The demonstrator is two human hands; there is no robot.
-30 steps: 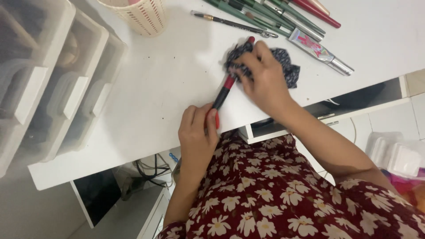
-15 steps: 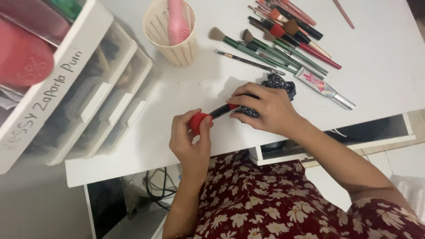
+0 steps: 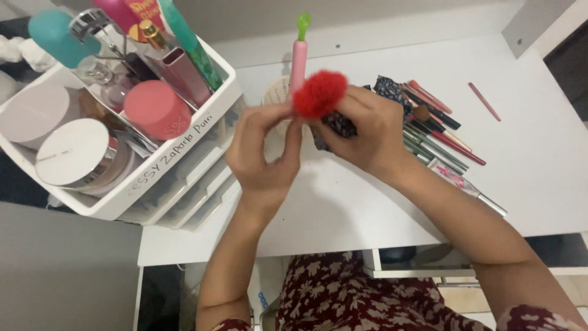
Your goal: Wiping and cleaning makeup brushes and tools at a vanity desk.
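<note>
Left hand: the left hand point(image 3: 262, 156) is raised above the white desk point(image 3: 539, 159), thumb and fingers curled loosely up toward the red brush head point(image 3: 320, 93), fingertips at or just under its bristles; whether they pinch it cannot be told.
Right hand: the right hand point(image 3: 366, 132) is clenched around a dark patterned cloth point(image 3: 338, 125) and, as far as can be seen, the handle of the brush, which is hidden inside the cloth.
Brush: one fluffy red brush head, lifted off the desk, between the two hands and in front of the cup.
Cup: one cream perforated cup point(image 3: 274, 93), mostly hidden behind the hands, with one pink comb point(image 3: 298, 58) with a green tip standing in it.
Loose brushes: a row of makeup brushes point(image 3: 438, 132) lies on the desk just right of the right hand, too overlapped to count; one slim pink stick point(image 3: 484, 101) lies apart, further right.
Organiser: one white drawer organiser point(image 3: 177, 165) stands left of the left hand, its top tray holding two round white compacts point(image 3: 73, 150), one pink cap point(image 3: 156, 110) and several bottles.
</note>
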